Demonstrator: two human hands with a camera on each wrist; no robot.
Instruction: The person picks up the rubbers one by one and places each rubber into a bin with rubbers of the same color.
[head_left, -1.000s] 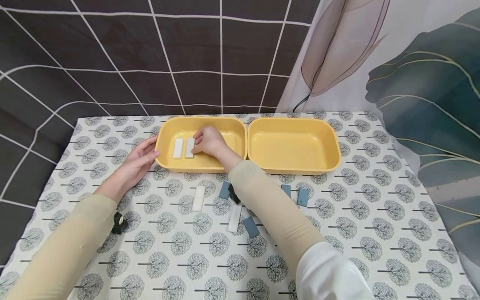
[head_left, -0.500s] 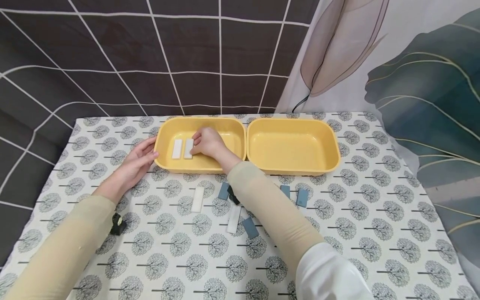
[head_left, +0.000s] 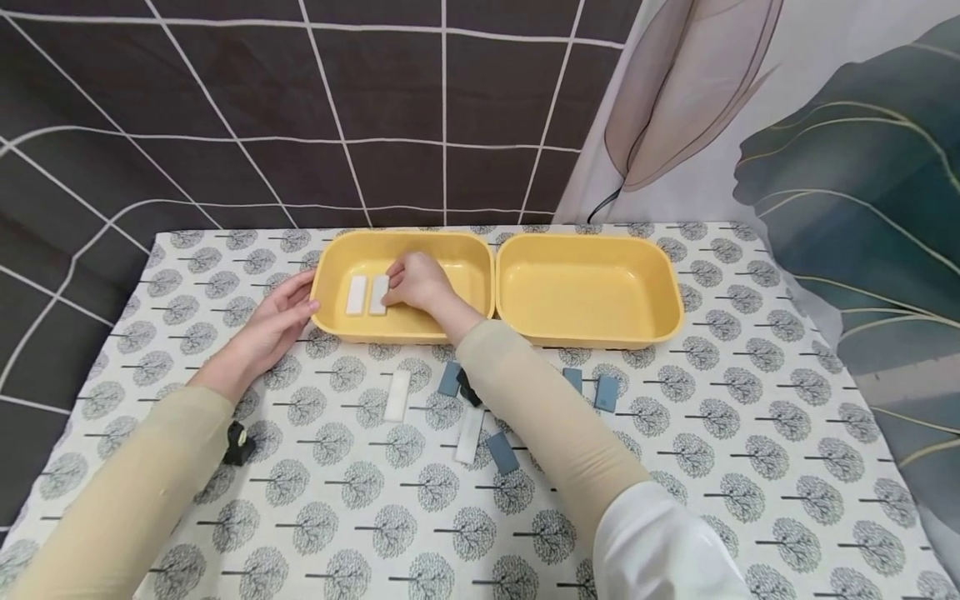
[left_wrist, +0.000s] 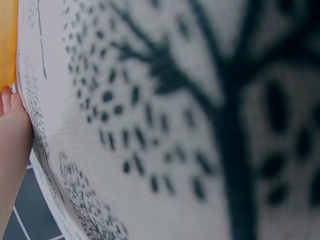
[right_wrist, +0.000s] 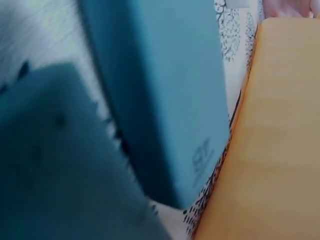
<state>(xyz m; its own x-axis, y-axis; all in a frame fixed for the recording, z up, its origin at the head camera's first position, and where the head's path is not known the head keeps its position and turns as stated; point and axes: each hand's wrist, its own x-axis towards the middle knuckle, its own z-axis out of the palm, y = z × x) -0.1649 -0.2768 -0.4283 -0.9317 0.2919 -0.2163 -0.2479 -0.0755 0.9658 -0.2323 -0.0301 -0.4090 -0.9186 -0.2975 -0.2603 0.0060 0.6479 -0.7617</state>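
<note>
In the head view my right hand (head_left: 422,282) reaches into the left yellow tray (head_left: 468,275), thumb and fingers pinching the right long side of a flat white block (head_left: 379,295). A second white block (head_left: 356,296) lies to its left on the tray floor, almost parallel. My left hand (head_left: 277,325) rests against the tray's left end, its thumb at the rim and its fingers along the outside. In the left wrist view, part of the left hand (left_wrist: 12,130) shows beside a yellow edge. The right wrist view has blue blocks (right_wrist: 185,95) close up, with the held block out of sight.
A second yellow tray (head_left: 588,287) stands right beside the first. On the tree-print cloth lie white blocks (head_left: 397,396) and several blue blocks (head_left: 502,452), (head_left: 607,392), some near the right forearm. A dark tiled-pattern wall (head_left: 375,100) rises behind, with a curtain at right.
The view shifts slightly; both hands and the blocks stay in the same places, with the right hand still pinching the white block in the left tray.
</note>
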